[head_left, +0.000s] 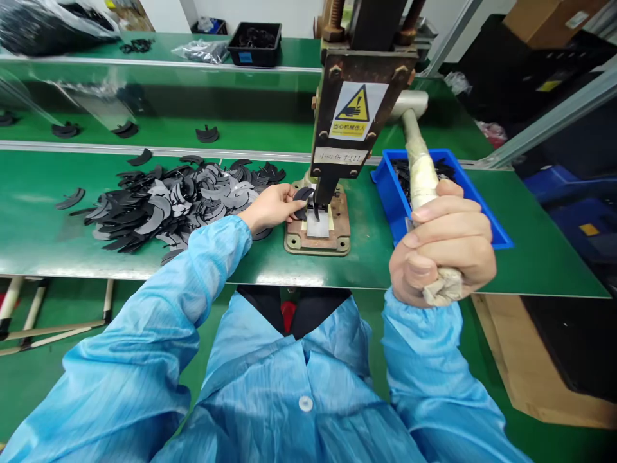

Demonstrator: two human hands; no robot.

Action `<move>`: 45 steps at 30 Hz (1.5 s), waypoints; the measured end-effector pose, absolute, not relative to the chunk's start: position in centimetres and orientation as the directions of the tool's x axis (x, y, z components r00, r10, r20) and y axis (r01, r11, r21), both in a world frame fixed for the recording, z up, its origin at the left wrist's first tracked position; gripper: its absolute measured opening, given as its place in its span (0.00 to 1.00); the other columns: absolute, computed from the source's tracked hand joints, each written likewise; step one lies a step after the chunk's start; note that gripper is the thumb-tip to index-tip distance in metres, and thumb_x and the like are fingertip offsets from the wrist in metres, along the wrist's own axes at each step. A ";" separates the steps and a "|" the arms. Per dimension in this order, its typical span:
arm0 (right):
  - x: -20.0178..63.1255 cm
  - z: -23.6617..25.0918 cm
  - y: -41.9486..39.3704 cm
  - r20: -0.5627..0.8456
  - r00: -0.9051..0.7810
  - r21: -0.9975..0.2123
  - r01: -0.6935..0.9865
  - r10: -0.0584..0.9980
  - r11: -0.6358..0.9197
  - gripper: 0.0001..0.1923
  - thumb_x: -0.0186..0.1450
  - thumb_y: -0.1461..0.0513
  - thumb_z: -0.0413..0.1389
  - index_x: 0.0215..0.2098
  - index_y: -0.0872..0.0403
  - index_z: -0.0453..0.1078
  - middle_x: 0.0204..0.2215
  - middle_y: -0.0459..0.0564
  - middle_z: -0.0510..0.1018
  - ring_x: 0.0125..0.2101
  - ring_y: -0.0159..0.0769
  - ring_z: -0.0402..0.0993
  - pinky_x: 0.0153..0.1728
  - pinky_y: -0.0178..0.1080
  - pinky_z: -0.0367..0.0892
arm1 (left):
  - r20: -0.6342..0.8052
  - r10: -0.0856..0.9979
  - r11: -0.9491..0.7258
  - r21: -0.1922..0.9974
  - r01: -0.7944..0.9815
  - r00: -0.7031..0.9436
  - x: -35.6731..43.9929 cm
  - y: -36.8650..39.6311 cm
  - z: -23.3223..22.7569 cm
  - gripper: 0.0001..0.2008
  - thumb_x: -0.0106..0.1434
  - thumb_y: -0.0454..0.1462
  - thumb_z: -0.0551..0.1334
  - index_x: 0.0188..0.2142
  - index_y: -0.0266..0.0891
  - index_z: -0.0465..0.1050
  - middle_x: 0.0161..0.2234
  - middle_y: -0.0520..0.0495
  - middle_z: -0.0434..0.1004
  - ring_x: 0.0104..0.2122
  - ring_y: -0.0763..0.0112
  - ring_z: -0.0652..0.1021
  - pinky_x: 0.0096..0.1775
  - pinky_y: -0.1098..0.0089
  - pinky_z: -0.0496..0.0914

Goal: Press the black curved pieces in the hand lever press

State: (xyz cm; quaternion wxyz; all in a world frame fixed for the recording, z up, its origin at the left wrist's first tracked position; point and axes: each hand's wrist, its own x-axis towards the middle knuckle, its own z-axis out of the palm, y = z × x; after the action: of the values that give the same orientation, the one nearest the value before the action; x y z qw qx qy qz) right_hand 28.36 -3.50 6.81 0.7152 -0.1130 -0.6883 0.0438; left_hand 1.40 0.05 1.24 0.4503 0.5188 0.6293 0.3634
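While the left hand (pixel 268 207) pinches a curved black piece (pixel 303 193) just beside the press ram (pixel 328 184) and the right hand (pixel 448 244), well apart, grips the taped lever (pixel 421 166), pulling too early could nip the left hand

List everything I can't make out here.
All in the head view:
Press: top cut off by the upper edge.
Blue bin: partly hidden behind the handle and right hand.
Held piece: partly covered by the left hand.
Pile: lower pieces buried under upper ones.
Sign: smallest print too small to read.
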 end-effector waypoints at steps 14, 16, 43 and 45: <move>28.4 6.8 -3.7 0.971 0.055 -0.237 0.118 0.231 0.964 0.24 0.71 0.47 0.62 0.24 0.50 0.63 0.23 0.39 0.66 0.38 0.30 0.79 0.62 0.58 0.75 | -0.210 0.977 0.197 0.954 0.226 0.035 1.0 1.0 0.3 0.19 0.68 0.43 0.74 0.30 0.38 0.69 0.24 0.52 0.77 0.21 0.77 0.78 0.26 0.78 0.73; 28.4 6.7 -3.7 0.966 0.075 -0.256 0.123 0.248 0.959 0.25 0.70 0.46 0.62 0.23 0.50 0.63 0.22 0.40 0.66 0.37 0.31 0.79 0.61 0.59 0.76 | -0.211 0.976 0.194 0.954 0.227 0.054 0.9 1.1 0.2 0.19 0.68 0.43 0.74 0.30 0.37 0.69 0.24 0.52 0.77 0.22 0.77 0.78 0.27 0.77 0.74; 27.0 7.4 -2.8 0.951 0.235 -0.220 0.063 0.199 0.974 0.27 0.66 0.47 0.66 0.20 0.50 0.61 0.18 0.40 0.62 0.30 0.32 0.75 0.54 0.56 0.78 | -0.554 0.833 0.554 0.833 0.014 -0.007 2.5 0.7 2.5 0.14 0.68 0.38 0.75 0.34 0.37 0.72 0.23 0.49 0.78 0.23 0.68 0.84 0.25 0.76 0.76; 26.6 9.2 -2.0 0.944 0.288 -0.181 0.034 0.164 0.983 0.24 0.65 0.45 0.67 0.22 0.49 0.66 0.18 0.39 0.63 0.28 0.30 0.75 0.46 0.51 0.80 | -0.537 0.843 0.537 0.844 -0.017 -0.020 2.7 0.5 2.1 0.13 0.69 0.39 0.74 0.34 0.37 0.72 0.23 0.49 0.78 0.22 0.69 0.84 0.26 0.76 0.76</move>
State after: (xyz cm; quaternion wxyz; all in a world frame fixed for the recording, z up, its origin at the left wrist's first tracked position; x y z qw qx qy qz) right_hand 26.60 -2.02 9.21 0.7982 -0.0832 -0.5953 0.0406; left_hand 2.67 0.48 2.05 0.6167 0.3315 0.6229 0.3489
